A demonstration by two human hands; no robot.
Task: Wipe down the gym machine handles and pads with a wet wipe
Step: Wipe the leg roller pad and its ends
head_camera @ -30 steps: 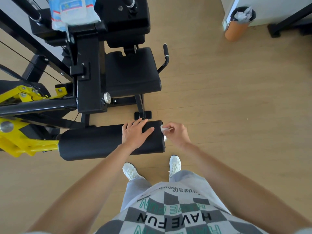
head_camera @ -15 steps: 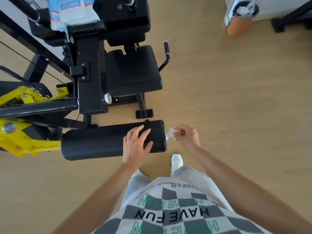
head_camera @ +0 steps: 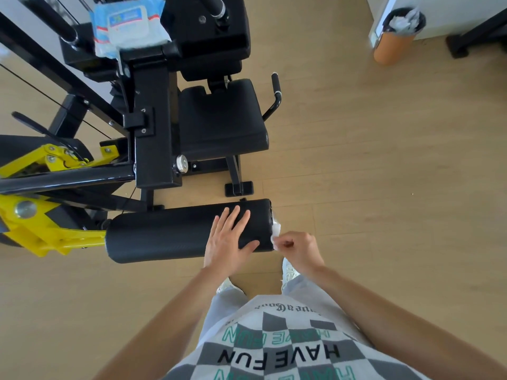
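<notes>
Mid-task, by look: wet wipe (head_camera: 275,231) at right end face of roller pad (head_camera: 164,234), pinched in right hand (head_camera: 299,249). Left hand (head_camera: 229,237) flat, fingers straight, steadying pad top. Seat pad (head_camera: 222,119), side handle (head_camera: 275,94) probably left to do — cannot confirm. Roller: cylindrical, matte black vinyl, finely textured. Wipe: small, crumpled, white.

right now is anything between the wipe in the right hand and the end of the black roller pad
Nothing visible does. The right hand pinches the wet wipe right at the end face of the roller pad. The left hand lies flat on top of the pad, off to the side of that end.
</notes>
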